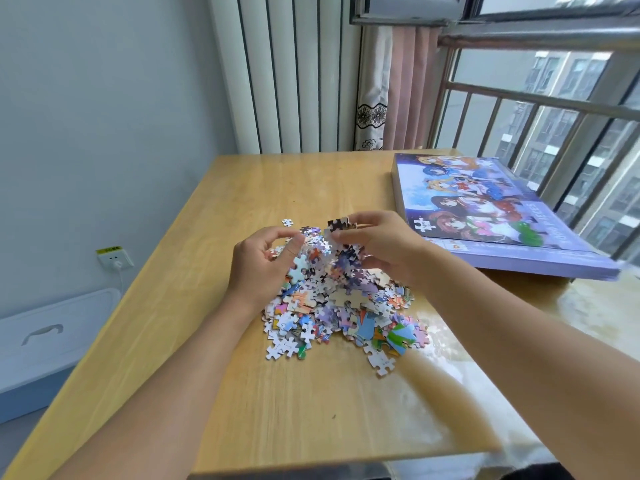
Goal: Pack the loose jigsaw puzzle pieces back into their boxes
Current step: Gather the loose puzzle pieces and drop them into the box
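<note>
Wooden table [242, 393]: colourful puzzle pieces [332, 306] heaped, mixed face-up, face-down.

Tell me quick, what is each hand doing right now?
Left hand: fingers curled round loose colourful cardboard jigsaw pieces at the heap's top.
Right hand: fingers pinching a clump of those pieces.

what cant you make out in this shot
Head view only:
- Puzzle box: near right corner blurred; open or closed unclear.
- Heap of pieces: its top is hidden by the left hand and right hand.
- Pieces' pictures: too small.
- Table: near edge cut off by the frame.
</note>
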Available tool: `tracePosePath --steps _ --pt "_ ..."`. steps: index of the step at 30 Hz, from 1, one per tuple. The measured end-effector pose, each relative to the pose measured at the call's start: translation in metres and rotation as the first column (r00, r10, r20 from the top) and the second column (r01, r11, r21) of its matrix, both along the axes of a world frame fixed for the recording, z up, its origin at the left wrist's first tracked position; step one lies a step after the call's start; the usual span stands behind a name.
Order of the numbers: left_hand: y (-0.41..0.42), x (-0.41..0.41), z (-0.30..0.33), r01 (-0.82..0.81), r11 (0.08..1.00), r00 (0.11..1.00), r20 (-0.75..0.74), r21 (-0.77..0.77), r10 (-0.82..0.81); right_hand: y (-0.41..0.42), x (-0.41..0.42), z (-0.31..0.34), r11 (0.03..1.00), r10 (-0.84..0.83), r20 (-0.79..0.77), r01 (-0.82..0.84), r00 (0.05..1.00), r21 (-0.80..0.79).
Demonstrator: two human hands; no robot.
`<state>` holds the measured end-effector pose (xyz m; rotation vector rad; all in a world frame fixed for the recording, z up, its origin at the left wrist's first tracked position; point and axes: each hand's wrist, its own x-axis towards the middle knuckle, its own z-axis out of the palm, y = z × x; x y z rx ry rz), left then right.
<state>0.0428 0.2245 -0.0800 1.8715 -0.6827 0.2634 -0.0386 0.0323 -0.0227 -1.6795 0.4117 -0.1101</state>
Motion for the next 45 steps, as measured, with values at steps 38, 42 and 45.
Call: tracePosePath --steps 38,42,45 --pt "-0.188 -0.049 0.098 0.037 0.935 0.924 0.344 0.353 -0.166 -0.139 -0.089 0.054 0.617 -0.522 -0.134 0.482 0.842 0.622" --pt "-0.192 -0.050 0.111 0.099 0.947 0.933 0.302 0.307 -0.195 -0.144 -0.073 0.059 0.623 -0.643 -0.082 0.582 0.762 0.523" --pt "-0.193 -0.049 0.115 0.121 0.951 0.936 0.287 0.285 -0.205 -0.142 -0.080 0.057 0.766 -0.585 -0.047 0.571 0.810 0.296"
